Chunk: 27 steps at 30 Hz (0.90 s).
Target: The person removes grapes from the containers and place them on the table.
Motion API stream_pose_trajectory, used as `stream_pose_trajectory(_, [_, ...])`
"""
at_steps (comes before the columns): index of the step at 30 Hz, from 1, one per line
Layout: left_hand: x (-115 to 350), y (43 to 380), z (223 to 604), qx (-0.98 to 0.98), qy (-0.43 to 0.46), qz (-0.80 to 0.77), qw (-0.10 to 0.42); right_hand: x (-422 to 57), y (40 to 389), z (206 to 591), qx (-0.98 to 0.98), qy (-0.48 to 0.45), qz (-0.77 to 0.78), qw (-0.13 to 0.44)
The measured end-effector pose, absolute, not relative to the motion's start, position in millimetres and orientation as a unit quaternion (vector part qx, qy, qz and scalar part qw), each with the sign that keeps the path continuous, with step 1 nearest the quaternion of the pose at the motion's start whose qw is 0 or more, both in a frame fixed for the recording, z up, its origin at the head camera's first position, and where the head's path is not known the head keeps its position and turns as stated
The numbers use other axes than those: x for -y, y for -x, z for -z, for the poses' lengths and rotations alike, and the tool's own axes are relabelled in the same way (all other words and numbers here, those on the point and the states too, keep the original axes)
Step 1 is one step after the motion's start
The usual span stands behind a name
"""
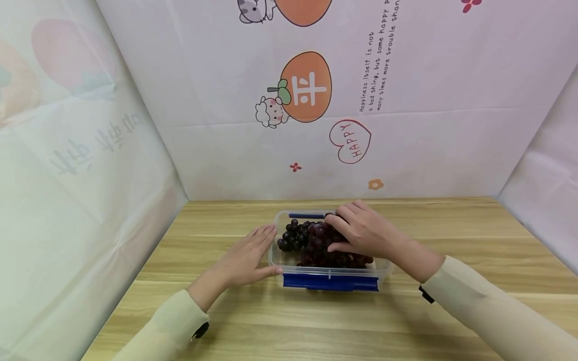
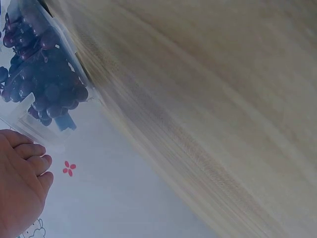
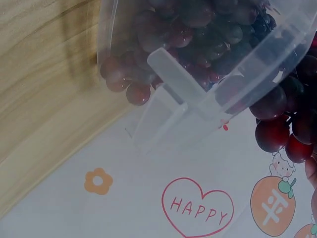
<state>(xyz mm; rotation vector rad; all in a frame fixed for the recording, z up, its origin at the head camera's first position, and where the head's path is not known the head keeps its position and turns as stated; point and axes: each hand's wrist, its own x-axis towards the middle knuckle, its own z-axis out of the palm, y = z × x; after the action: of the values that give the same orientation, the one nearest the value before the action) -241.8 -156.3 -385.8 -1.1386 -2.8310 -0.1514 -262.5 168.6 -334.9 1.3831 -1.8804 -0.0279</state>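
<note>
A clear plastic box (image 1: 276,258) with blue side clips (image 1: 330,282) sits on the table, holding black grapes (image 1: 293,237) at its left and dark red grapes (image 1: 311,259) along its front. My left hand (image 1: 246,258) lies flat with straight fingers against the left rim, thumb at the front corner. Over the right part of the box, my right hand (image 1: 366,231) grips a bunch of dark red grapes (image 1: 319,234). In the right wrist view that bunch of grapes (image 3: 273,133) shows above the rim, with a fingertip (image 3: 311,171) at the edge.
The wooden table (image 1: 217,321) ends at a white printed cloth backdrop (image 1: 226,150). More white cloth hangs at the left (image 1: 67,210) and right (image 1: 546,190) sides.
</note>
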Motion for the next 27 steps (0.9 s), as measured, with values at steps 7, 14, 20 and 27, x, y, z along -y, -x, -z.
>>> stream_pose_trajectory(7, [156.0, 241.0, 385.7, 0.926, 0.373, 0.048, 0.044, -168.5, 262.6, 330.2, 0.741, -0.543, 0.019, 0.393])
stream_pose_trajectory(14, [155.2, 240.2, 385.3, 0.925, 0.373, 0.052, 0.049, -166.2, 264.1, 325.2, 0.733, -0.541, 0.033, 0.412])
stream_pose_trajectory(20, [154.9, 239.8, 385.2, 0.926, 0.371, 0.051, 0.047, -166.5, 267.6, 320.1, 0.729, -0.535, 0.035, 0.426])
stream_pose_trajectory(27, [155.9, 240.5, 385.3, 0.926, 0.372, 0.048, 0.044, -167.3, 272.1, 310.7, 0.726, -0.528, 0.034, 0.44])
